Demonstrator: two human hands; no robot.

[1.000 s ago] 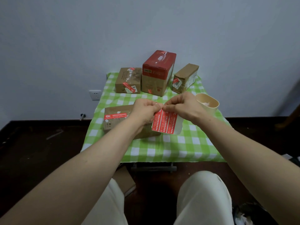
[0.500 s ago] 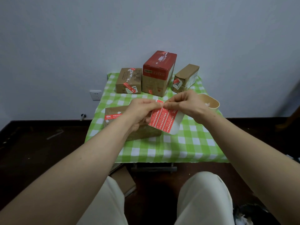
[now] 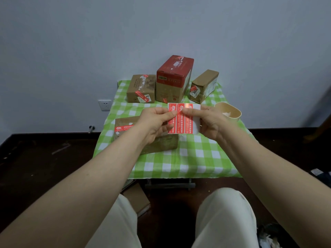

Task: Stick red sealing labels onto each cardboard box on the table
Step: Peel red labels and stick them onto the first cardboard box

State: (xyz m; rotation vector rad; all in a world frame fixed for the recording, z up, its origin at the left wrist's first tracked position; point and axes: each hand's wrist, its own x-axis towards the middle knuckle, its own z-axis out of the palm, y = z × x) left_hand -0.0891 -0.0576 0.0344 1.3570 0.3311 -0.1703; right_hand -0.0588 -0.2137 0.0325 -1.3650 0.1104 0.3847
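Quite a bit is blocked here. The bench (image 3: 179, 165) is hidden under a green checked cloth. The flat cardboard box (image 3: 123, 125), out in front of the red-topped box (image 3: 174, 79), is mostly covered by the left hand (image 3: 154, 122) and wrist, so only its left end with a red label and its front edge can be seen. Something white is seen in the tan cup (image 3: 231, 113), right of and in front of the red-topped box, but it can't be made out. The print on the label sheet (image 3: 180, 126) can't be read.

The sheet is held up just in front of the red-topped box, face to the camera. Its red strips run top to bottom and bare white backing is left along its right side. Its left edge is pinched by the left hand. Its right side is gripped by the right hand (image 3: 211, 122), thumb laid across the front.

Just left of the red-topped box a smaller brown box (image 3: 141, 88) is stood, red labels stuck on. To its right a narrow box (image 3: 204, 85) is set at an angle.
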